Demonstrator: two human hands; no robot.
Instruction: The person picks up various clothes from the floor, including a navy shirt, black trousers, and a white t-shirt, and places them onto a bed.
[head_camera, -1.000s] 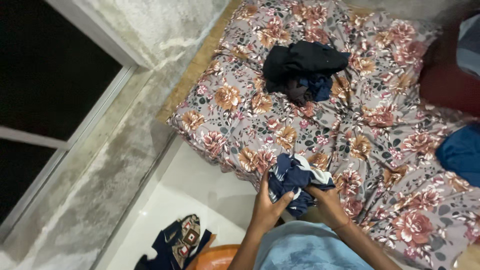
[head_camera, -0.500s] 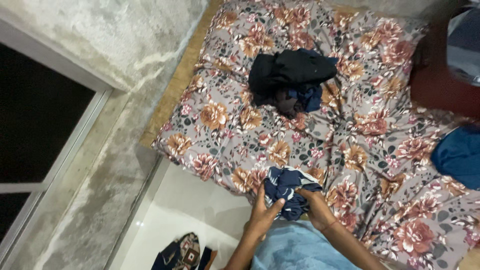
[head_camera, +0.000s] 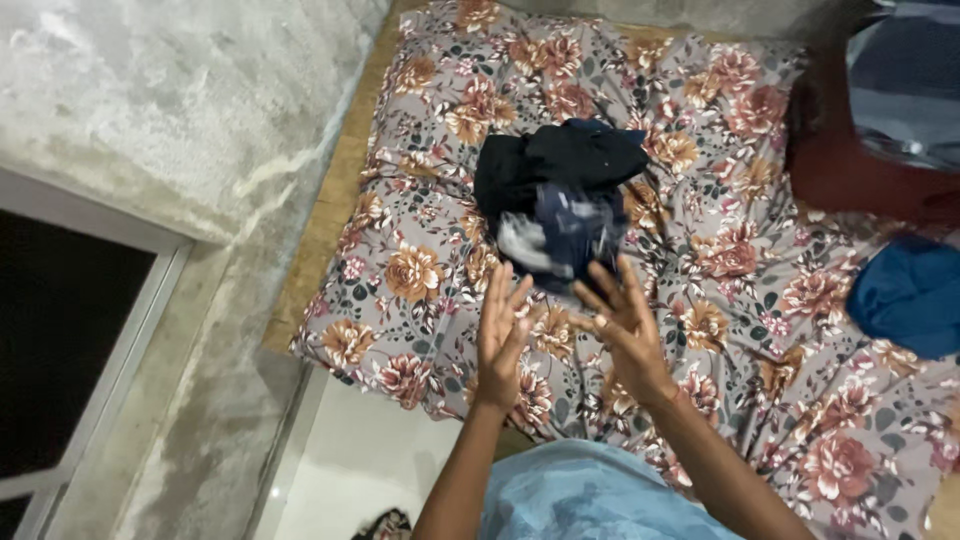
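The blue and white cloth (head_camera: 565, 232) is blurry, just past both hands, by the black clothes pile (head_camera: 560, 160) on the flowery bed (head_camera: 800, 300). Left hand (head_camera: 503, 335) and right hand (head_camera: 628, 325) are wide open, holding nothing.

Navy garment (head_camera: 565, 235) released; hands (head_camera: 500, 335) now open.
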